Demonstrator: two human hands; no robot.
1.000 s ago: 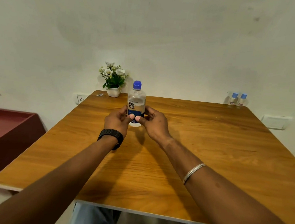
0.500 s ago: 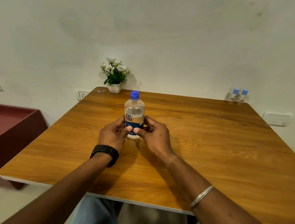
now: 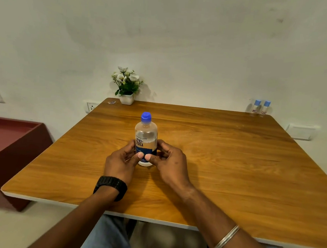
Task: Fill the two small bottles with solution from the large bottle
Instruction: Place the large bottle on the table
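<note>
The large bottle point(image 3: 145, 136) is clear with a blue cap and a white and blue label. It stands upright on the wooden table point(image 3: 224, 158), near the middle. My left hand point(image 3: 120, 162) and my right hand point(image 3: 170, 163) wrap around its lower part from both sides, thumbs meeting in front of the label. Two small bottles point(image 3: 260, 108) with light blue caps stand side by side at the table's far right corner, against the wall. Both caps are on.
A white pot of white flowers point(image 3: 127, 85) stands at the table's far left edge. A dark red box-like unit point(image 3: 6, 150) sits to the left of the table. Wall sockets and a switch plate are on the white wall.
Both hands have drawn the large bottle toward me along the table, away from the flower pot. The grip on it is the same.
</note>
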